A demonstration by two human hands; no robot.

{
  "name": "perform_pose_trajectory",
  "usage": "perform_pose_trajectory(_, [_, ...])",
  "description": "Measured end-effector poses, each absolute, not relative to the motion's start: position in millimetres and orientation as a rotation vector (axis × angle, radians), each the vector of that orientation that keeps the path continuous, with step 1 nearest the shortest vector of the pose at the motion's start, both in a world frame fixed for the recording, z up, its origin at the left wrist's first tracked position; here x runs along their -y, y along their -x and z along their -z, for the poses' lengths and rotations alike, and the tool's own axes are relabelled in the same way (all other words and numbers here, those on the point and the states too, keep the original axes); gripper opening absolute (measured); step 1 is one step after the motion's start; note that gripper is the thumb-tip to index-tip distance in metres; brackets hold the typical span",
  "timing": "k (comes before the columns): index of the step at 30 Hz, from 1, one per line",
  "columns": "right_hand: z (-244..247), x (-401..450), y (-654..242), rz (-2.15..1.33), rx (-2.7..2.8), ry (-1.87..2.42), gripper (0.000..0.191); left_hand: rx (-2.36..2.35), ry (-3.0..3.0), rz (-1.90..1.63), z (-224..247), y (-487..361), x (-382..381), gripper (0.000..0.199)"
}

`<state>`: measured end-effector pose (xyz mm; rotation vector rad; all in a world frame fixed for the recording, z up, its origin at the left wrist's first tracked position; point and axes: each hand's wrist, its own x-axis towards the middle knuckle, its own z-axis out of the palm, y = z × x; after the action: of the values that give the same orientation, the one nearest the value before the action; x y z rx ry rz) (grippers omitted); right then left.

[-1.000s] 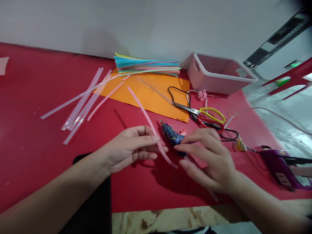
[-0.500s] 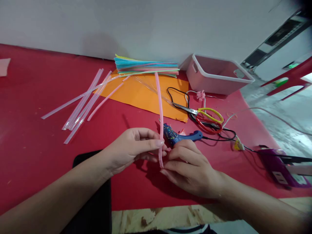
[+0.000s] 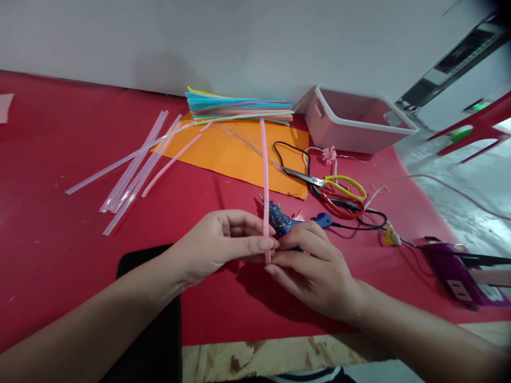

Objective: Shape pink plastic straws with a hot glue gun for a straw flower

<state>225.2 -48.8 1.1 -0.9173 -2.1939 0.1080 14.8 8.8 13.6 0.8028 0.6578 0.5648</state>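
A pink pipe cleaner [image 3: 265, 175] stands nearly upright in front of me. My left hand [image 3: 223, 242] is closed on it near its lower end, thumb in front and fingers behind. Just right of it, my right hand [image 3: 315, 271] pinches at the bottom tip of the same pipe cleaner. What lies between the right fingertips is mostly hidden. Partly covered by the right hand, a blue glue gun [image 3: 281, 219] with stringy glue on it rests on the red table [image 3: 215, 319].
Scissors [image 3: 339, 194], cables and a pink fluffy piece [image 3: 329, 155] lie to the right. Behind are a bundle of pipe cleaners [image 3: 239, 106], orange paper [image 3: 227, 154] and a pink bin [image 3: 351, 125]. Clear glue sticks [image 3: 136, 170], a black tray-like object [image 3: 159, 330] and a purple power strip [image 3: 449, 271] flank my arms.
The pipe cleaner has shifted slightly right and its lower end has risen. The right hand's fingers have drawn closer to the left fingertips.
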Motion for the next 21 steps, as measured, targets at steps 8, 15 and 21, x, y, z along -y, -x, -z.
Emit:
perform_pose_trajectory(8, [5,27,-279,-0.033,2.286,1.306,0.052,-0.828,-0.806,-0.669,-17,-14,-11,0.026])
perform_pose_trajectory(15, [16,14,-301,-0.182,2.420,1.409,0.061,-0.881,-0.974,-0.738,-18,-15,-6,0.015])
perform_pose_trajectory(21, [20,19,-309,-0.314,1.904,1.565,0.029,-0.905,-0.960,-0.788,-18,-13,-6,0.021])
